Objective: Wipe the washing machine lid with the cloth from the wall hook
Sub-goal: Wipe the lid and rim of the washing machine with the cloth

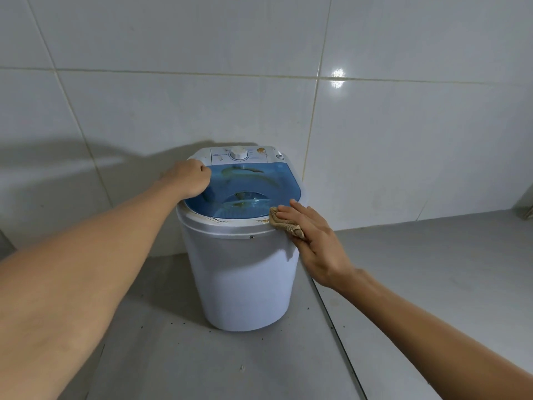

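A small white washing machine (242, 278) stands on the floor against the tiled wall. Its translucent blue lid (259, 180) lies shut on top, with brownish stains along the front rim. My left hand (189, 180) is curled on the lid's far left edge. My right hand (314, 241) presses a folded beige cloth (284, 223) against the machine's front right rim, fingers flat over it. A white dial (238, 153) sits on the control panel behind the lid.
White wall tiles (403, 140) rise directly behind the machine. Grey floor tiles (418, 269) spread around it, with a dark joint line running on the right. An unclear object shows at the far right edge (526, 209).
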